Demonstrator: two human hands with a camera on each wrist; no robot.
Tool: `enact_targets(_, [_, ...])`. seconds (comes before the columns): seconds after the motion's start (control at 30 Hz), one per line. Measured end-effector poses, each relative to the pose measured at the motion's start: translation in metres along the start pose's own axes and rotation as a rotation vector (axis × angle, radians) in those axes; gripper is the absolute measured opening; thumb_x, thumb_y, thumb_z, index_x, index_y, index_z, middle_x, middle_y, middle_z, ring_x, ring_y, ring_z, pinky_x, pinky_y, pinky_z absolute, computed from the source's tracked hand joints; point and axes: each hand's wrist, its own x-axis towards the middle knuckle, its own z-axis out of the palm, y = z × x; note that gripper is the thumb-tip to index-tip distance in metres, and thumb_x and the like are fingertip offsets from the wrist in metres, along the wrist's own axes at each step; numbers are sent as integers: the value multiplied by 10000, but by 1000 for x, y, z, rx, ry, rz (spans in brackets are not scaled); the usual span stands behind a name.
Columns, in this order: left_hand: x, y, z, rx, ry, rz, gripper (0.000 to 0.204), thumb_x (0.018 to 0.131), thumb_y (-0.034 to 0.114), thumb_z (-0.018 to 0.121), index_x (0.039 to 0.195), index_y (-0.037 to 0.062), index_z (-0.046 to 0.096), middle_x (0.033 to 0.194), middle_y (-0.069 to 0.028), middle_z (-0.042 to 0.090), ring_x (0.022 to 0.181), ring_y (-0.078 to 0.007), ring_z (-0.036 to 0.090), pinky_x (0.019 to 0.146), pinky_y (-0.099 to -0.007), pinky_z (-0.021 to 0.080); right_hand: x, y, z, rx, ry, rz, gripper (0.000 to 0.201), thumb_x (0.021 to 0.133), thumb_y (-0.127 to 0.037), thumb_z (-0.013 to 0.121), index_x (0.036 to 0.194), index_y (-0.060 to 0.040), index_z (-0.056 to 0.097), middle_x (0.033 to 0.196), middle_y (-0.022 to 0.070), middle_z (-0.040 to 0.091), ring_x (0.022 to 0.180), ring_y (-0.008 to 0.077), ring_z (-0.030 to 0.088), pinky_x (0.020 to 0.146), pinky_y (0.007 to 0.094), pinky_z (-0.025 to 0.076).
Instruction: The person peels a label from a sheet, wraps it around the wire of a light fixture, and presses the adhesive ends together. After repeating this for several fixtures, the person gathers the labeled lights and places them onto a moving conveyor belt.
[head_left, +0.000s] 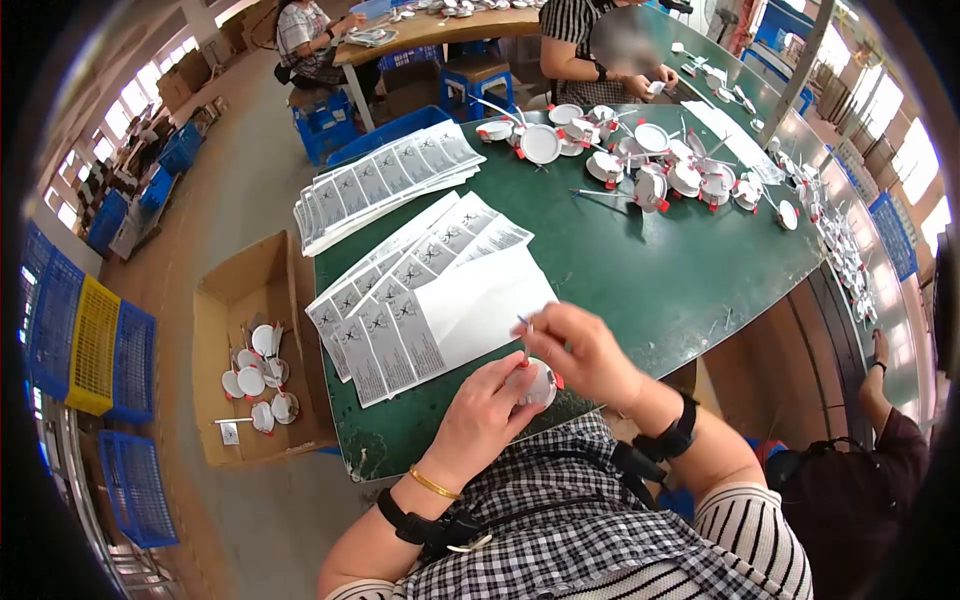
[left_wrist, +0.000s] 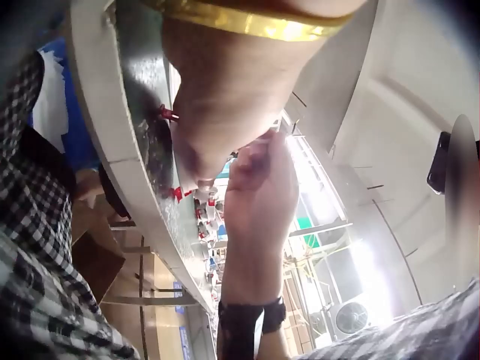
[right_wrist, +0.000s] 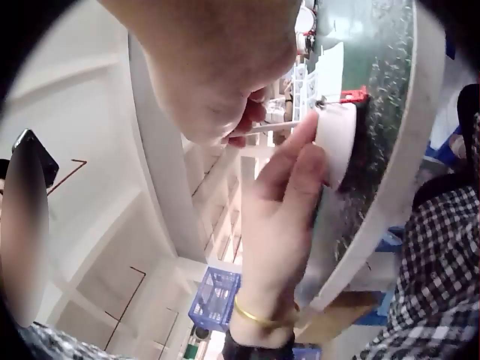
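Over the near edge of the table, my left hand (head_left: pixel 482 408) grips a round white downlight (head_left: pixel 541 386) with red clips at its rim. Its white side (right_wrist: pixel 339 139) and a red clip (right_wrist: pixel 355 96) show in the right wrist view. From the lamp runs a thin white cable (right_wrist: pixel 274 127), which my right hand (head_left: pixel 588 352) pinches between thumb and fingers just above the left hand. In the left wrist view the left hand hides the lamp's body, and the right hand (left_wrist: pixel 259 187) is bent close behind it.
Grey printed label sheets (head_left: pixel 400 345) lie left of my hands on the green table (head_left: pixel 690 285), beside a further stack (head_left: pixel 390 180). Many downlights (head_left: pixel 650 185) are heaped at the back. A cardboard box (head_left: pixel 215 425) with several lamps stands left. People sit across the table.
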Motion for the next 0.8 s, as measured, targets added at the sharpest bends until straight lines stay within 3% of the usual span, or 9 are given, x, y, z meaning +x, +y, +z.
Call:
enact_targets(0.1, [0, 1, 1, 16, -16, -7, 459, 756, 128, 734, 1155, 16, 537, 1189, -147, 539, 1086, -315, 548, 924, -399, 464, 17, -16, -22, 59, -42, 138, 232, 868, -150, 654, 1051, -8, 635, 750, 54, 555, 637, 108, 535, 579, 261, 442])
enact_targets(0.37, [0, 1, 1, -5, -20, -9, 459, 756, 116, 731, 1161, 19, 538, 1193, -140, 538, 1085, -307, 548, 920, -398, 463, 22, 5, -11, 142, -18, 215, 208, 868, -159, 648, 1002, -1, 644, 743, 96, 600, 668, 183, 593, 612, 308, 470])
enact_targets(0.43, [3, 1, -1, 9, -30, -8, 455, 757, 115, 728, 1161, 20, 538, 1194, -142, 537, 1082, -306, 550, 920, -397, 463, 24, -1, -11, -193, -29, -150, 130, 840, -103, 642, 927, -6, 636, 729, 104, 594, 651, 237, 593, 592, 327, 465])
enact_targets(0.5, [3, 2, -2, 0, -19, -33, 459, 759, 114, 723, 1167, 21, 534, 1200, -151, 533, 1082, -313, 551, 921, -395, 462, 16, -11, -8, -167, -52, -236, 68, 815, -51, 631, 872, -15, 624, 726, 100, 586, 635, 269, 575, 577, 341, 458])
enact_targets(0.6, [3, 0, 3, -39, 29, -79, 455, 731, 130, 745, 1153, 55, 592, 1191, -153, 551, 1069, -317, 557, 913, -395, 471, 13, -9, -5, -71, 33, -135, 73, 818, -18, 616, 889, -17, 634, 753, 102, 600, 642, 236, 587, 578, 321, 461])
enact_targets(0.63, [2, 0, 2, -29, 40, -84, 455, 731, 130, 745, 1153, 55, 592, 1191, -153, 551, 1069, -317, 557, 913, -395, 471, 17, -5, -6, -18, 18, -87, 107, 879, -53, 582, 958, -9, 639, 749, 68, 598, 644, 179, 577, 607, 300, 465])
enact_targets(0.7, [5, 2, -3, -135, 29, -66, 423, 738, 142, 744, 1133, 87, 605, 1178, -145, 558, 1058, -317, 561, 905, -396, 472, 23, -4, -10, 388, 10, 250, 226, 967, -158, 490, 1055, -1, 627, 753, 22, 582, 653, 122, 546, 617, 270, 452])
enact_targets(0.77, [8, 1, -13, -133, 95, -73, 311, 755, 127, 732, 1049, 96, 633, 1128, -122, 573, 1024, -305, 570, 884, -381, 475, 34, 22, -22, 530, -58, 380, 412, 1021, -303, 355, 1118, 6, 610, 778, 10, 573, 708, 77, 516, 591, 226, 412])
enact_targets(0.8, [8, -9, -23, -106, 121, -122, 247, 771, 120, 717, 1003, 92, 639, 1081, -111, 581, 1000, -298, 573, 864, -373, 477, 40, 37, -19, 485, -28, 400, 363, 1012, -267, 387, 1117, -3, 613, 799, 28, 588, 730, 100, 539, 618, 246, 433])
